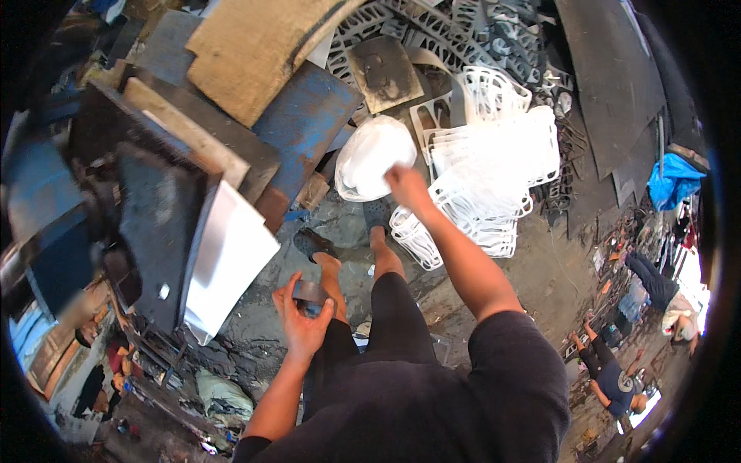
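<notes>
My left hand (303, 320) is raised before my legs, its thumb and fingers curled round a dark, ring-shaped roll (311, 291) that looks like a roll of tape. Farther ahead, my right hand (407, 187) is closed at the lower right edge of a bulging white plastic bag (374, 154). Its fingertips are partly hidden, but they seem to pinch the plastic. Just right of the bag lies a pile of white cut-out sheets (478, 170) with loop-shaped openings.
Dark and blue-stained boards (309, 116) and a tan sheet (247, 54) are stacked at left. Grey cut-out scrap (440, 27) lies at the back. Large dark sheets (610, 85) and a blue bag (675, 181) are at right. Two people (614, 382) are at the far right.
</notes>
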`<state>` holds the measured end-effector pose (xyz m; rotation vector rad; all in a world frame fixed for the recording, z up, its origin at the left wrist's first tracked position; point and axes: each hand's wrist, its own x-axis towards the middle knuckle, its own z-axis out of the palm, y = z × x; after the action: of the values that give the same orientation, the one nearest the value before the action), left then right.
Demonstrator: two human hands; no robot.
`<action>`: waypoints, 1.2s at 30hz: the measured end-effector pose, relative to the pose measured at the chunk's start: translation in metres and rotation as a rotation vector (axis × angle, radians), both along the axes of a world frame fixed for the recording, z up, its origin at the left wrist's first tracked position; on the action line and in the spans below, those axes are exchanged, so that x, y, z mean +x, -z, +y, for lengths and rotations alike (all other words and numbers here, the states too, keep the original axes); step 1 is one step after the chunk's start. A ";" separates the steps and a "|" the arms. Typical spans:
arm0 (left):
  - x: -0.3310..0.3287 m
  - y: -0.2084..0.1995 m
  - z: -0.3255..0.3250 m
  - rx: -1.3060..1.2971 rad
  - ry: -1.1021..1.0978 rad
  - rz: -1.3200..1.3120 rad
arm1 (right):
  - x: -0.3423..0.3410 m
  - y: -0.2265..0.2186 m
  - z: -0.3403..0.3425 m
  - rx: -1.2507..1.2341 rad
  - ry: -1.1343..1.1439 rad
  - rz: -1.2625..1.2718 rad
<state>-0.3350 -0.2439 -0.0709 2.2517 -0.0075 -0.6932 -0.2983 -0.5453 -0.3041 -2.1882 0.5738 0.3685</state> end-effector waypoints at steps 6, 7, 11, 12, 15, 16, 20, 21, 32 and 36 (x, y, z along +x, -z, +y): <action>0.004 -0.065 -0.010 -0.534 -0.326 -0.047 | -0.085 -0.247 0.087 1.243 -0.019 0.621; 0.006 -0.087 -0.011 -0.527 -0.297 -0.040 | -0.090 -0.268 0.106 1.276 0.131 0.467; 0.014 -0.133 0.010 -0.524 -0.109 0.044 | -0.066 -0.327 0.169 1.352 0.727 -0.021; 0.020 -0.139 0.026 -0.562 -0.049 -0.055 | -0.058 -0.347 0.177 1.378 0.842 -0.171; 0.036 -0.136 0.081 -0.571 -0.084 -0.392 | -0.063 -0.357 0.180 1.197 0.832 -0.370; 0.048 -0.137 0.099 -0.487 -0.269 -0.579 | -0.064 -0.368 0.178 1.130 0.823 -0.362; 0.116 -0.075 0.163 -0.548 -0.696 -0.310 | -0.084 -0.397 0.196 1.030 0.812 -0.389; 0.129 -0.054 0.169 -0.605 -0.715 -0.149 | -0.087 -0.403 0.203 1.004 0.803 -0.380; 0.174 -0.018 0.136 -0.169 -0.643 -0.262 | -0.094 -0.415 0.224 0.974 0.679 -0.232; 0.192 0.056 0.142 -0.661 -0.787 -0.194 | -0.078 -0.415 0.211 0.989 0.672 -0.195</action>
<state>-0.1426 -0.1016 -0.1267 1.4868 0.4610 -0.0197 -0.3765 -0.3340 0.1110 -0.9936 0.7618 0.0348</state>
